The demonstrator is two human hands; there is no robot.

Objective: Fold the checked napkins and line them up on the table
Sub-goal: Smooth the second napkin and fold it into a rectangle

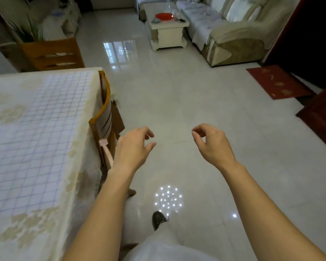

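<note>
The left hand (134,146) and the right hand (213,146) are extended forward over the glossy tiled floor (196,95), well apart from each other and clear of the counter (45,228). Left fingers (149,132): loosely curled, holding nothing. Right fingers (198,129): loosely curled, with the thumb tip close to the fingertips and nothing visible between them. The checked napkins (51,113) lie flat on the counter at the left of the view, on a cream floral tablecloth; the number of separate napkins cannot be determined. A wooden chair (105,117) stands against the end of the counter, just beside the left hand. One dark shoe (158,219) is on the floor below the hands, next to a round cluster of light reflections (168,197). At the far side of the room are a sofa (239,32), a low cream stand (167,32) carrying a red bowl (164,16), and a red mat (279,81).
</note>
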